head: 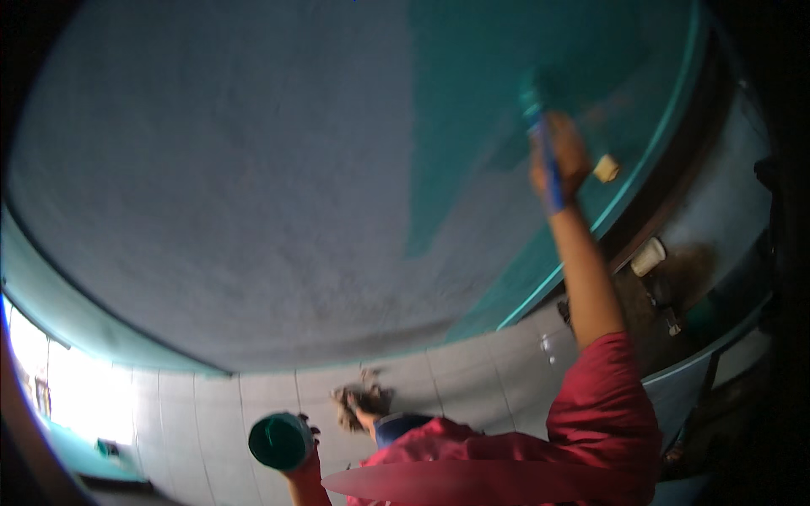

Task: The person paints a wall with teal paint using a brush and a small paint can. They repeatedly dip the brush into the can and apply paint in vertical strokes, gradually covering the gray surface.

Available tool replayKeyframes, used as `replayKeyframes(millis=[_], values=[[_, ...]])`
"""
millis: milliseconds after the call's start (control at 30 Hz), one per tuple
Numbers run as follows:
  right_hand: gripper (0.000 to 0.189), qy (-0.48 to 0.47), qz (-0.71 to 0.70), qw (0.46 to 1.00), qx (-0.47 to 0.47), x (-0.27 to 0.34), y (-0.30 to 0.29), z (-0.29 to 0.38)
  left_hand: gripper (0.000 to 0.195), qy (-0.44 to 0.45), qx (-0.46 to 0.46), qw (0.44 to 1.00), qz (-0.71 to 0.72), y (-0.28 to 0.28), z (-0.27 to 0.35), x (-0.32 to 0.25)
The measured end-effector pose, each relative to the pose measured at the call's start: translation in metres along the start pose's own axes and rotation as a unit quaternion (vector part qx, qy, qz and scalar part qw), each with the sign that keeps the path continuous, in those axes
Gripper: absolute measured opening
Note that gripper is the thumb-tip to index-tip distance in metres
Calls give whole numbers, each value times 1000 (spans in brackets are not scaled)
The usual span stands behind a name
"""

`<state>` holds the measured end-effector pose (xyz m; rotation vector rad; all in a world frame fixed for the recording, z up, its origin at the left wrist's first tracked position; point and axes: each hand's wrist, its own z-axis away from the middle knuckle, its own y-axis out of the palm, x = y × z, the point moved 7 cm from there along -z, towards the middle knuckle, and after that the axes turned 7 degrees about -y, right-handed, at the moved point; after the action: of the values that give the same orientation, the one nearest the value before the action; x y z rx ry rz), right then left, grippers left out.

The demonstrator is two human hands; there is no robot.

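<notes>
My right hand (565,152) grips a paintbrush by its blue handle (553,180). The green-coated brush head (533,95) is raised to the wall, over the green painted area (468,82); motion blurs the bristles, so contact is hard to judge. Low on the left, my left hand (308,446) holds a round container of green paint (278,441), its mouth turned up to me. Green covers the upper right of the wall and tapers downward in a point, while bare grey wall (240,164) spreads to the left.
A cream-coloured fixture (606,168) sticks out of the wall by my right wrist. A lighter green edge (655,142) borders the wall at right, with a pale cup-like container (648,257) beyond it. On the tiled floor (266,392) a crumpled brown cloth (354,405) lies around my foot.
</notes>
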<state>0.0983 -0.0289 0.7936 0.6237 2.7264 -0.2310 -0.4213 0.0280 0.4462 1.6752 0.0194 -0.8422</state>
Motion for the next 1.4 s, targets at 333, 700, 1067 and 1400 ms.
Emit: replayKeyframes(millis=[333, 700, 1067, 1400], values=[[20, -27, -277, 959, 53, -5, 0, 8, 54, -26, -85, 987, -131, 16, -11, 42], [23, -164, -59, 974, -146, -65, 2, -133, 58, 89, -187, 970, -129, 50, 4, 81], [25, 46, -465, 883, -41, -110, 15, -129, 56, 46, -157, 984, 75, 111, 2, 170], [37, -71, -40, 971, -223, -256, -9, -185, 60, 102, -224, 969, -1, 133, 28, 193]])
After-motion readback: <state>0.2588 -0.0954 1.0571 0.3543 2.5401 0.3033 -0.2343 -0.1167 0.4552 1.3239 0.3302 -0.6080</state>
